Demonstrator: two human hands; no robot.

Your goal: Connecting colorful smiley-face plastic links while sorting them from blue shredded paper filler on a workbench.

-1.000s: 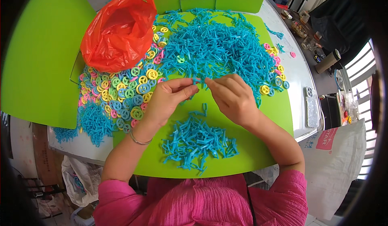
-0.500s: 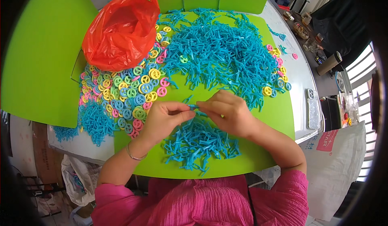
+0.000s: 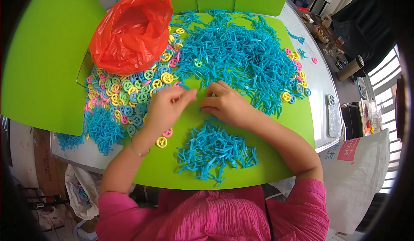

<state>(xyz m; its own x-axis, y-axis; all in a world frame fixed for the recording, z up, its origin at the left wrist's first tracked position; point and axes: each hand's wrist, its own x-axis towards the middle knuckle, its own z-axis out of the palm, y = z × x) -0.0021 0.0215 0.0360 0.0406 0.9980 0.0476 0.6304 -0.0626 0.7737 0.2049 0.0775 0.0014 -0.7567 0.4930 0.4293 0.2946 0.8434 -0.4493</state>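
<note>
My left hand point(image 3: 168, 107) is smeared by motion over the green board, beside the wheels; its grip is unclear. To the right, my right hand point(image 3: 230, 105) has its fingers curled in, with a bit of blue plastic showing at the fingertips. Below the hands lies a small pile of blue branched plastic pieces point(image 3: 217, 150). A much larger heap of the same blue pieces point(image 3: 241, 51) spreads beyond them. Small pink, yellow, green and blue plastic wheels point(image 3: 127, 85) lie heaped on the left. One yellow wheel point(image 3: 161, 142) rests near my left wrist.
A red plastic bag point(image 3: 129, 38) stands on the wheels at the far left. More wheels point(image 3: 299, 79) line the right side of the large heap. A phone point(image 3: 334, 116) lies on the white table at right. Green panels point(image 3: 47, 55) rise at left and back.
My hands have come apart from pinching a small blue piece together. The left moved up and left, the right up. A pink and a yellow wheel now show beside my left wrist.
</note>
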